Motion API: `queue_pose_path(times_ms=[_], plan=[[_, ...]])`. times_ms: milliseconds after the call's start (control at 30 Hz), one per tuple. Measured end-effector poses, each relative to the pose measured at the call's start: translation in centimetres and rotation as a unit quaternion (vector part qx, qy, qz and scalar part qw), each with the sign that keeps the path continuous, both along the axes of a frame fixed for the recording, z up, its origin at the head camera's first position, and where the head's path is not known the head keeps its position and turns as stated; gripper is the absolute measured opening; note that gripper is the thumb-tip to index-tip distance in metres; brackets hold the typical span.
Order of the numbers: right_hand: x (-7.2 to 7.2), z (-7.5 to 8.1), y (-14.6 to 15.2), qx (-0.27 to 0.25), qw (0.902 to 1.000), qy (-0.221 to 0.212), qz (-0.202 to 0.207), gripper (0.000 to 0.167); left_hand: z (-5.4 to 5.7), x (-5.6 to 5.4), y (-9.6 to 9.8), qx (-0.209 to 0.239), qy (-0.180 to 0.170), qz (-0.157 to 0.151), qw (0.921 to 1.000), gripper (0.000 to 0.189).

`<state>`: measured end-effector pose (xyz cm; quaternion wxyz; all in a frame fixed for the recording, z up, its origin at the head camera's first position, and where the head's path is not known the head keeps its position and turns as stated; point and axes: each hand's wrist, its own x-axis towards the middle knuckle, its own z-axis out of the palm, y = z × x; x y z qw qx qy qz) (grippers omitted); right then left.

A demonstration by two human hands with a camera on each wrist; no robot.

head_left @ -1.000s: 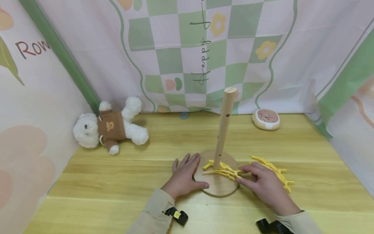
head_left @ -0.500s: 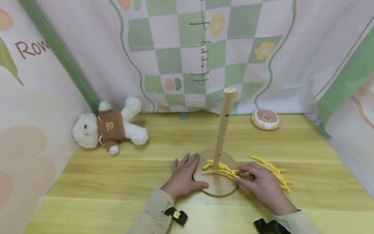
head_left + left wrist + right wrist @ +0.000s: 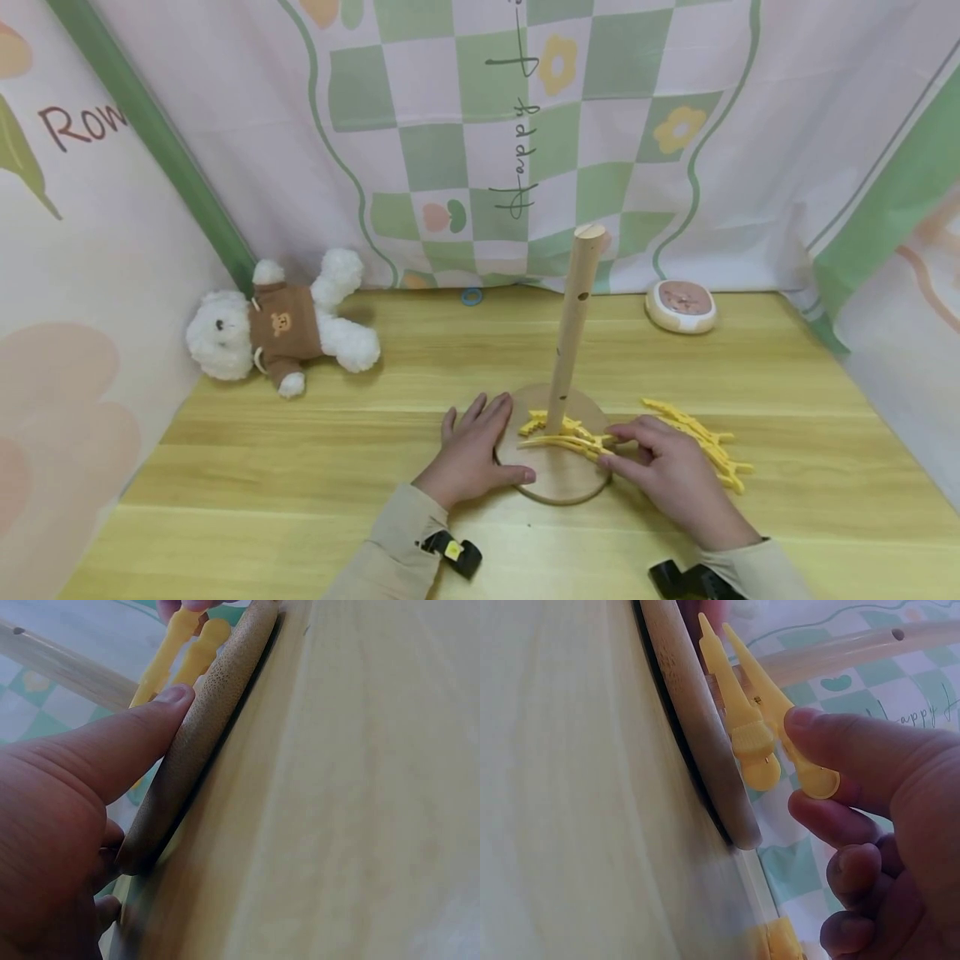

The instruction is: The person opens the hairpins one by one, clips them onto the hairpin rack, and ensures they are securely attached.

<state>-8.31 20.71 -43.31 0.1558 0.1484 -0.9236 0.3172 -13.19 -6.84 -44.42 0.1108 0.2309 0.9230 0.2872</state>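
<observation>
My left hand (image 3: pixel 472 462) rests on the left side of a round wooden base (image 3: pixel 558 487), fingers spread and thumb lying at its rim. A wooden post (image 3: pixel 576 317) with small holes stands upright from the base. Over the base's right edge, my right hand (image 3: pixel 678 479) pinches the end of a slim, curved yellow plastic piece (image 3: pixel 759 671) between thumb and fingers. That piece slants across in front of the post. Beneath it, other yellow plastic pieces (image 3: pixel 739 724) lie on the base, close together in the right wrist view.
Right of the base, partly behind my right hand, lies a pile of yellow branching pieces (image 3: pixel 712 446). A white plush toy (image 3: pixel 288 325) in a brown top lies at the back left. Near the curtain are a blue ring (image 3: pixel 472 297) and a small rounded device (image 3: pixel 681 306).
My right hand shifted very slightly left with the yellow piece in its fingers, then held still. The left hand stays on the base.
</observation>
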Motion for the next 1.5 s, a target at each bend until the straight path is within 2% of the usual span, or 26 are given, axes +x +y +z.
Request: queue_pose_path(times_ms=[233,900,1500], plan=[[-0.3,-0.3,-0.7,-0.015,0.9997,0.01,0.014,0.026,0.0,0.0,0.0,-0.001,0.0,0.001,1.0,0.107],[-0.4,-0.5,-0.9,-0.017,0.9996,0.021,0.009,0.027,0.0,0.0,0.0,-0.004,0.002,-0.001,1.0,0.107],[-0.3,-0.3,-1.4,-0.013,0.9999,-0.004,0.006,0.03,-0.1,-0.1,-0.1,-0.005,0.002,-0.001,1.0,0.107]])
